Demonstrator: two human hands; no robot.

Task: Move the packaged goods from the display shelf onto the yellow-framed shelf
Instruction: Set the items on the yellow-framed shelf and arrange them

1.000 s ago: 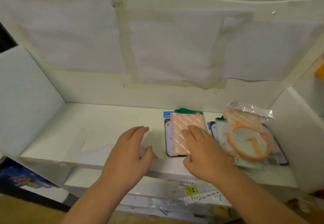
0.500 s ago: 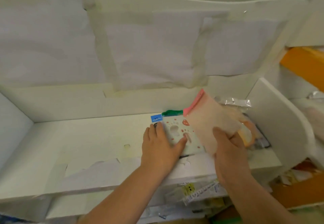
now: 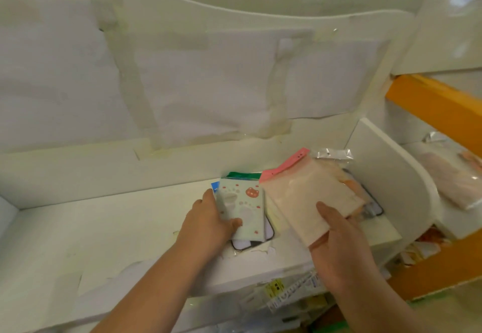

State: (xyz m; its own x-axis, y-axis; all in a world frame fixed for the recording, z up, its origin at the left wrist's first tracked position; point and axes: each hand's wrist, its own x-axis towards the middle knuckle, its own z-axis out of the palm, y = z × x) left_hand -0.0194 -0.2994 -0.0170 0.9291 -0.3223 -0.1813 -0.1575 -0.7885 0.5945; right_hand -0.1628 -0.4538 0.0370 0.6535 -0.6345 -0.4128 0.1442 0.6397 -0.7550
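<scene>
Head: white shelf (image 3: 156, 228) w/ pkgs; pink pouch (image 3: 307, 202) lifted.

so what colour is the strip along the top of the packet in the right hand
Pink, on the packet the right hand holds; the head view shows it.

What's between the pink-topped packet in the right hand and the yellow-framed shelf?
In the head view, the display shelf's white side panel stands between the pink-topped packet in the right hand and the yellow-framed shelf.
</scene>
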